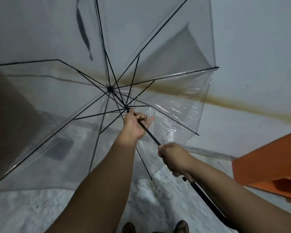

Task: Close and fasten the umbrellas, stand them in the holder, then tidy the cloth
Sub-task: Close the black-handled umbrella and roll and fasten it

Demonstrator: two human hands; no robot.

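The clear umbrella (pixel 175 105) is spread fully open in front of the person, its black shaft (pixel 149 133) the landmark here; the shaft's long axis runs from the lower right, near the person's body, up and to the left to the hub (pixel 109 89) where the ribs meet; the canopy faces away toward the wall (pixel 258 47).

The left hand (pixel 134 123) is the farther one up the shaft, at the runner (pixel 127 107) where the stretchers gather; its thumb and curled fingers hold the shaft just below the runner, one or two fingers looser and pointing out to the right; the right hand (pixel 175 158) sits lower down the shaft, fist wrapped tight around it above the handle (pixel 206 199), which trails on toward the lower right edge.

The coming move, as I judge it, turns on the runner lying directly at the left hand; it must slide down the shaft toward the right hand to fold the canopy, so the left hand does the work while the right steadies.

To the right of the shaft's lower end an orange box-like thing (pixel 267 162) stands near the canopy edge and could catch a rib tip; below the shaft, pale speckled floor (pixel 23 212) and the person's shoes (pixel 181 226); left of the shaft, dark shapes show blurred through the plastic; no holder or cloth can be told.
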